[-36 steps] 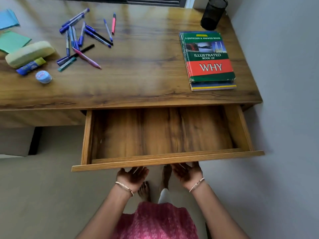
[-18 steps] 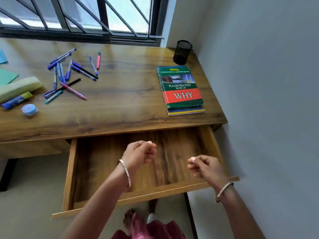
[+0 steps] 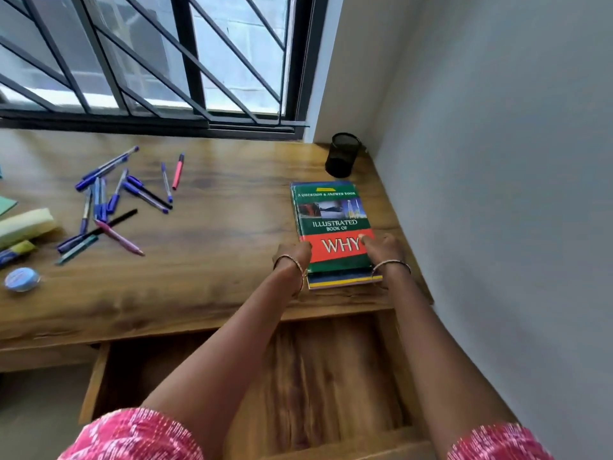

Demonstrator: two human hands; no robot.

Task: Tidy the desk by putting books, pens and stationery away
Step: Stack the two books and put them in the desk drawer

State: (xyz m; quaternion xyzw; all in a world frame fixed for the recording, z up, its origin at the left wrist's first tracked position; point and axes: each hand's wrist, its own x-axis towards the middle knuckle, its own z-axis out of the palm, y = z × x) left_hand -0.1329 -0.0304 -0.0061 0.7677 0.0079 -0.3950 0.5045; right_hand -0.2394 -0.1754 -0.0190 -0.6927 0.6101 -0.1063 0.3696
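Observation:
A stack of books (image 3: 331, 214), topped by a green and red "Illustrated Book of Why", lies flat at the right end of the wooden desk (image 3: 215, 277). My left hand (image 3: 293, 255) clasps the stack's left edge. My right hand (image 3: 381, 249) clasps its right edge, thumb on the red cover. Several pens (image 3: 116, 200), mostly blue, lie scattered on the left half of the desk. Below the desk front, the drawer (image 3: 325, 370) stands open under my forearms, with nothing visible in it.
A black mesh pen holder (image 3: 343, 159) stands in the back right corner. At the left edge lie a yellow pencil case (image 3: 26, 225), a blue-yellow tube (image 3: 16, 250), a round blue tape (image 3: 21, 279) and green paper (image 3: 6, 204). A grey wall (image 3: 497, 194) borders the right side; a barred window is behind.
Both hands left the drawer front, rose over the open drawer and reached forward to the book stack, closing on its two sides. The view tilted up toward the window.

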